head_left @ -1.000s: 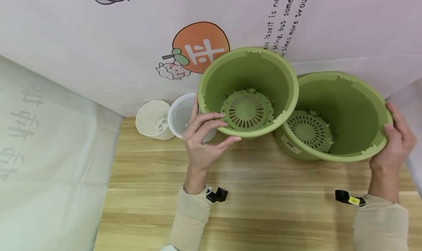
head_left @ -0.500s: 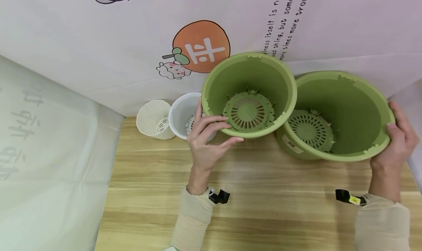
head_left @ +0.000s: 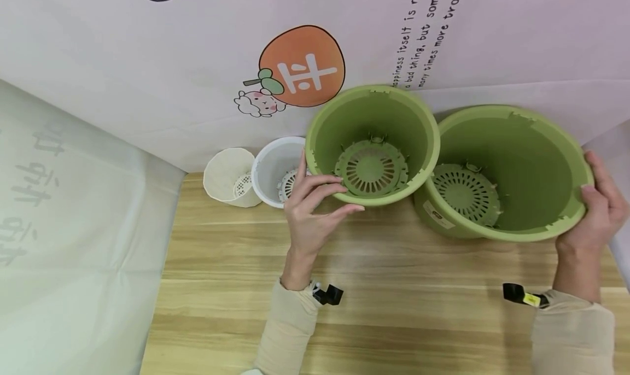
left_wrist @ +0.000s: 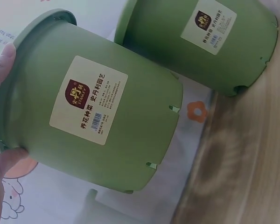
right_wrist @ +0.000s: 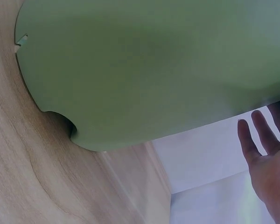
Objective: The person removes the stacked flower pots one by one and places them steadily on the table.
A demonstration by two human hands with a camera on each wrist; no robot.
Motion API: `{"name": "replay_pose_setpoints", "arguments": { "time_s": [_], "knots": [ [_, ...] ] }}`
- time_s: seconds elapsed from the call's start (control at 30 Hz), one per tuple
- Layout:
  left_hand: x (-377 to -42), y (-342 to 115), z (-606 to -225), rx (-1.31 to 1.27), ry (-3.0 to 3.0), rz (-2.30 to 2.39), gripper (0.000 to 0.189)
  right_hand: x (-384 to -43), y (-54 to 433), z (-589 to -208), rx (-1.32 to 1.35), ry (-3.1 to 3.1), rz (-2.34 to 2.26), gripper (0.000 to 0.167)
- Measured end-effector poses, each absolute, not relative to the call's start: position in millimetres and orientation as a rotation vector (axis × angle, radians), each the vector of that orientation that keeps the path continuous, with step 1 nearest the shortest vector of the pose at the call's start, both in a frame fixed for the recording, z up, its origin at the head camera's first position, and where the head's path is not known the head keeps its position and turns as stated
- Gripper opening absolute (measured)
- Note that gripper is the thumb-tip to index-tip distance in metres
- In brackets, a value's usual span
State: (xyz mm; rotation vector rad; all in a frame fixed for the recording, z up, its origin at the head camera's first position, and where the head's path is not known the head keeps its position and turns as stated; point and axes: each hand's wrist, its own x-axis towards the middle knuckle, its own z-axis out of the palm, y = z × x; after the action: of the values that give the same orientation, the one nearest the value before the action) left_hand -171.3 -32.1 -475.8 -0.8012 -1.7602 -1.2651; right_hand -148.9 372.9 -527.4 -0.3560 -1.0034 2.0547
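My left hand (head_left: 310, 219) holds the smaller green plastic flowerpot (head_left: 379, 115) at its near left rim, fingers over the edge and thumb below. In the left wrist view this pot (left_wrist: 140, 93) is off the table, its cream label facing the camera. The larger green flowerpot (head_left: 526, 162) stands to its right, and the small pot's rim overlaps it in the head view. My right hand (head_left: 600, 211) grips the larger pot's right rim, thumb on the inside. Slotted bases show inside both pots. In the right wrist view, the larger pot's base (right_wrist: 56, 121) is at the wooden surface.
Left of the green pots stand a pale grey pot (head_left: 268, 170), partly hidden behind my left hand, and a cream pot (head_left: 221, 173). A printed cloth (head_left: 197, 69) hangs behind the wooden table (head_left: 394, 298); another pale sheet (head_left: 74, 211) borders the left.
The smaller green pot and my left hand have moved a little right and nearer, uncovering more of the grey pot. The larger pot and right hand have shifted slightly right.
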Motion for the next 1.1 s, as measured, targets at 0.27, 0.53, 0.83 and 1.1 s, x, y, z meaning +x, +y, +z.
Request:
{"name": "replay_pose_setpoints", "arguments": {
  "time_s": [0.27,0.53,0.83,1.1],
  "knots": [
    [-173.7,-32.4,-486.6,-0.793,-1.789,-1.256,0.041,-149.7,372.7,-528.1,-0.357,-0.894,2.098,0.037],
    [-172.5,-33.9,-494.8,-0.783,-1.830,-1.254,0.041,-152.0,372.1,-528.2,-0.371,-0.851,2.101,0.038],
    [-171.9,-34.8,-509.8,-0.766,-1.906,-1.247,0.035,-149.9,373.5,-530.2,-0.342,-0.914,2.086,0.038],
    [-171.0,-35.2,-520.5,-0.751,-1.945,-1.242,0.036,-149.3,375.6,-530.7,-0.331,-0.967,2.074,0.038]
  ]
}}
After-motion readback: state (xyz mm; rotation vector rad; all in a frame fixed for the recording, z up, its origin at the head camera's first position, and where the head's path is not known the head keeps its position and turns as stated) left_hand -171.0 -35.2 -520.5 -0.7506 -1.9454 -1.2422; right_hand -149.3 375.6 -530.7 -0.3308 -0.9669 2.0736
